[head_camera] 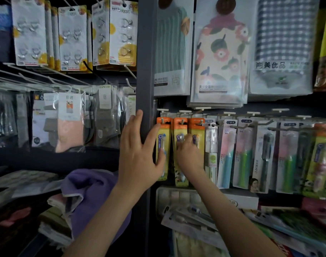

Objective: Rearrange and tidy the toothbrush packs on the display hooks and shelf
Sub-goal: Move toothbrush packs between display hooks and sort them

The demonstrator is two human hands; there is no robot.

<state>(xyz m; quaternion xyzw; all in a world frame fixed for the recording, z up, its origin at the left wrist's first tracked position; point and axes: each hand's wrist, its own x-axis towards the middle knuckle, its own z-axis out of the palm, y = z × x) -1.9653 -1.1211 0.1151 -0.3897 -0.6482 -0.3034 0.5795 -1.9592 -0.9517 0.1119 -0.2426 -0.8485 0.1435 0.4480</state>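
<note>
Three orange-and-yellow toothbrush packs hang side by side from hooks at the left of the display. My left hand [138, 151] lies flat with spread fingers over the dark upright post [146, 71], its thumb and palm edge touching the leftmost pack [163, 138]. Between the second pack [179, 175] and the third pack [196, 129], my right hand [189, 154] reaches in; its fingertips rest against them, partly hidden. More toothbrush packs [245, 154] in white, pink, blue and green hang in a row to the right. Loose packs [191, 217] lie on the shelf below.
Packaged towels [219, 56] hang above the toothbrush row. Left of the post hang adhesive hook cards [73, 38] and bagged socks [69, 121]. A purple towel [90, 193] lies on the lower left shelf. A white box [240, 200] sits under the packs.
</note>
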